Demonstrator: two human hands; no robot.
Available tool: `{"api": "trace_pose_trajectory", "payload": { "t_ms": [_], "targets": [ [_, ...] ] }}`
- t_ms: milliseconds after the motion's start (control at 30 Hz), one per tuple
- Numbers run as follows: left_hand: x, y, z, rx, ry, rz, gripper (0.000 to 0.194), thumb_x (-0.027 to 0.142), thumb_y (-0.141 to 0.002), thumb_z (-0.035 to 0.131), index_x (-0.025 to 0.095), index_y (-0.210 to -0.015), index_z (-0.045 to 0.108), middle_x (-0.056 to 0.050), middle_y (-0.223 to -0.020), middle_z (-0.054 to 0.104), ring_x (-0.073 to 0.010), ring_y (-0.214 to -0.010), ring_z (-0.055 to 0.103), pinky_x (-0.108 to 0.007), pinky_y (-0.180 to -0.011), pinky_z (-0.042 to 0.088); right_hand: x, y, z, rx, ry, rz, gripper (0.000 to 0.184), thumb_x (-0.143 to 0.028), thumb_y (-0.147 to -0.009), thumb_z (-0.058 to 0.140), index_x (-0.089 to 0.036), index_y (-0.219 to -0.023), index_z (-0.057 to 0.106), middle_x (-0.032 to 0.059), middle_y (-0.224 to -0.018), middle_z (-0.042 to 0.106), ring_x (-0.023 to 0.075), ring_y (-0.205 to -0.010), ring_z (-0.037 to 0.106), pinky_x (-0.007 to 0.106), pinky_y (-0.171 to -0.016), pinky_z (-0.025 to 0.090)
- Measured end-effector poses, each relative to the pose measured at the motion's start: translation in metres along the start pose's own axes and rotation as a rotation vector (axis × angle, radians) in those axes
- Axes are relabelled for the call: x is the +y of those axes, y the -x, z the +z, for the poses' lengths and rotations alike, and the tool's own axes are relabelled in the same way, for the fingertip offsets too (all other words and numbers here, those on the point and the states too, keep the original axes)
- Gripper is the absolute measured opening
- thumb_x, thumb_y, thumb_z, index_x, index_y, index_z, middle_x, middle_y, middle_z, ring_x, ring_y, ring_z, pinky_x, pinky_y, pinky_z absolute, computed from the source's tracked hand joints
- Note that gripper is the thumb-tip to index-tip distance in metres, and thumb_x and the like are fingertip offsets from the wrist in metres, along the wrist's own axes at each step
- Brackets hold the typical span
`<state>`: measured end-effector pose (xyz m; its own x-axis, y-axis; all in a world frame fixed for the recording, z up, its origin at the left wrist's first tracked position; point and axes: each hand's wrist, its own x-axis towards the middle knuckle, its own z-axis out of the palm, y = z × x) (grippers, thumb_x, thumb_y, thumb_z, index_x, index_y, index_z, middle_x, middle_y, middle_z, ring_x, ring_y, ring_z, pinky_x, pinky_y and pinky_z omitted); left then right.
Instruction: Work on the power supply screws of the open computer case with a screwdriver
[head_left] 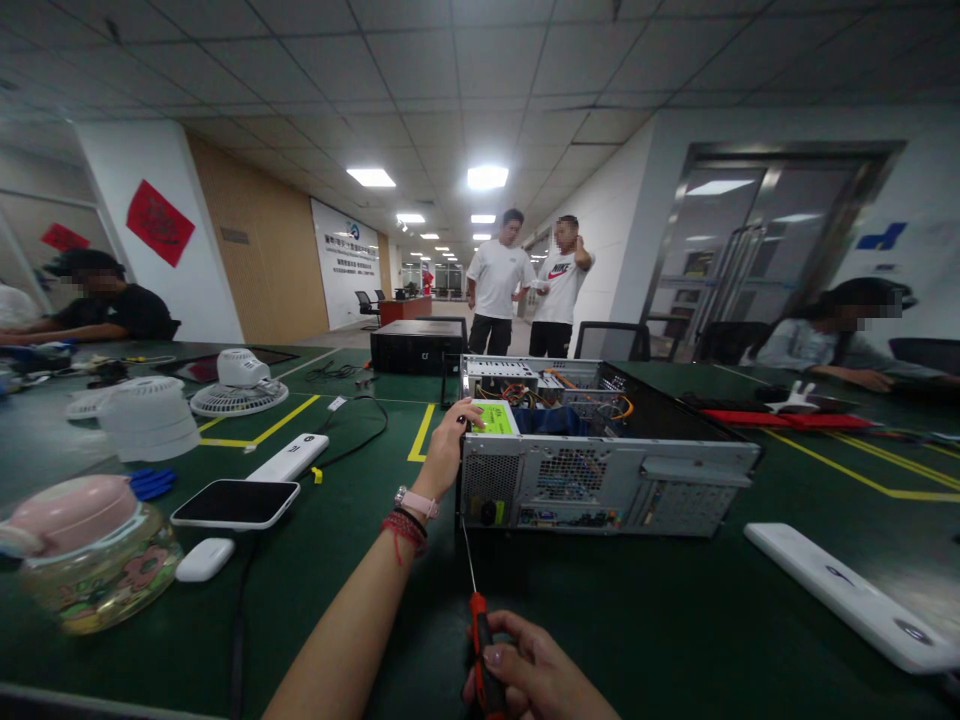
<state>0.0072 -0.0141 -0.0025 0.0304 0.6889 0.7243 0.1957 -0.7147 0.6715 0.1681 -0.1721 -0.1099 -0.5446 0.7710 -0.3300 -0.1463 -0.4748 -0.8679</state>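
Note:
An opened desktop computer case lies on its side on the green table, its metal back panel facing me. My left hand grips the case's upper left corner, fingers over the top beside the power supply with its bright green label. Lower down, my right hand is closed around the red and black handle of a screwdriver. The thin shaft points up and away from me, its tip at the lower left corner of the back panel. Whether the tip sits on a screw is too small to tell.
Left of the case are a phone, a white power bank, a pink-lidded bottle and a small fan. Another power bank lies right. A black computer case stands behind. Several people are around the table.

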Motion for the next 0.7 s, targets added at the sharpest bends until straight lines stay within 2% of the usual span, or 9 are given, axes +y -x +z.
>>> {"api": "trace_pose_trajectory", "payload": {
  "t_ms": [100, 233, 367, 600, 700],
  "targets": [
    [0.0005, -0.0002, 0.0003, 0.001, 0.007, -0.003, 0.036, 0.026, -0.091, 0.027, 0.017, -0.078, 0.059, -0.009, -0.105, 0.063, -0.0229, -0.129, 0.044, -0.038, -0.112, 0.031, -0.0035, 0.0007, 0.0017, 0.033, 0.0, 0.004, 0.067, -0.059, -0.056, 0.078, -0.018, -0.1, 0.049, -0.0013, -0.069, 0.067, 0.0077, -0.051, 0.059, 0.018, -0.049, 0.04],
    [0.0003, 0.0001, 0.0002, 0.0, 0.011, -0.002, 0.036, 0.025, -0.091, 0.027, 0.017, -0.078, 0.06, -0.009, -0.106, 0.063, -0.0228, -0.129, 0.044, -0.038, -0.112, 0.031, -0.0034, -0.0008, 0.0006, 0.021, 0.101, -0.022, 0.067, -0.056, -0.055, 0.08, -0.018, -0.101, 0.049, -0.004, -0.069, 0.062, 0.0072, -0.053, 0.055, 0.017, -0.044, 0.034],
    [0.0006, 0.0005, -0.0001, -0.001, -0.001, -0.006, 0.036, 0.024, -0.091, 0.027, 0.018, -0.079, 0.06, -0.008, -0.107, 0.063, -0.0221, -0.129, 0.044, -0.038, -0.112, 0.032, 0.0034, -0.0027, 0.0014, 0.082, 0.056, -0.057, 0.068, -0.053, -0.049, 0.084, -0.021, -0.096, 0.048, -0.0075, -0.07, 0.055, 0.0086, -0.057, 0.056, 0.02, -0.05, 0.039],
    [-0.0019, 0.0005, -0.0008, -0.01, -0.001, -0.016, 0.037, 0.026, -0.093, 0.027, 0.018, -0.08, 0.06, -0.008, -0.109, 0.063, -0.0223, -0.131, 0.043, -0.038, -0.111, 0.032, 0.0007, 0.0008, 0.0085, 0.146, 0.209, -0.056, 0.065, -0.058, -0.051, 0.081, -0.021, -0.09, 0.045, -0.0077, -0.069, 0.055, 0.0068, -0.052, 0.052, 0.019, -0.048, 0.033],
    [-0.0025, 0.0006, -0.0004, -0.002, 0.008, -0.001, 0.036, 0.025, -0.093, 0.027, 0.017, -0.08, 0.06, -0.008, -0.109, 0.063, -0.0226, -0.13, 0.044, -0.039, -0.112, 0.031, -0.0012, 0.0011, 0.0102, 0.14, 0.233, -0.071, 0.063, -0.059, -0.053, 0.079, -0.021, -0.088, 0.045, -0.0077, -0.067, 0.055, 0.0072, -0.052, 0.051, 0.02, -0.048, 0.034]
  ]
}}
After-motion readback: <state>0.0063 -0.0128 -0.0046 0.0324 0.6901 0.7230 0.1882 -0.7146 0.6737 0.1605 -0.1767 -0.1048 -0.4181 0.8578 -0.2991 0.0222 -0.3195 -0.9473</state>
